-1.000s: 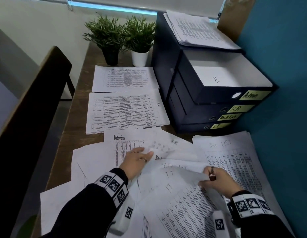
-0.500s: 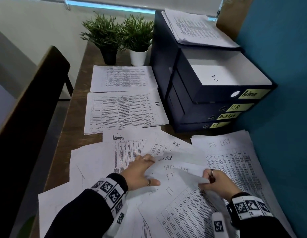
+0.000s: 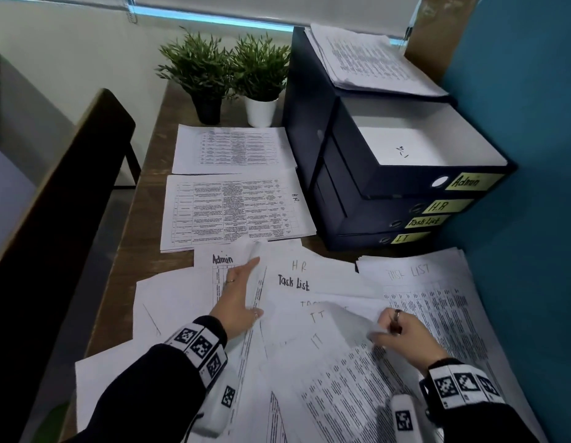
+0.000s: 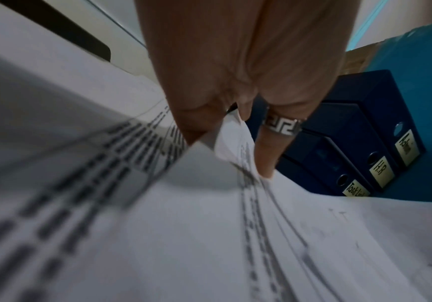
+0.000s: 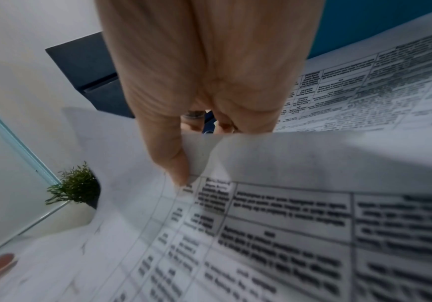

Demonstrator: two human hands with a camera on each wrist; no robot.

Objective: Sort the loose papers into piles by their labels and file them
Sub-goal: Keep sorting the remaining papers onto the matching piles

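Loose printed sheets lie fanned over the near table, hand-labelled Admin, HR, Task List and IT. My left hand reaches forward and pinches one sheet, which stands on edge between thumb and fingers. My right hand pinches the curled corner of a printed sheet. A stack of navy box files carries the same four labels. Its top Admin box is open with a white sheet inside.
An HR pile and another pile lie behind the loose sheets, and a Task List pile sits by the teal wall. More papers rest on the files. Two potted plants stand at the back. A dark chair is on the left.
My left hand has stretched forward and swung a sheet up and leftward, uncovering the Task List label. My right hand has stayed on its curled corner.
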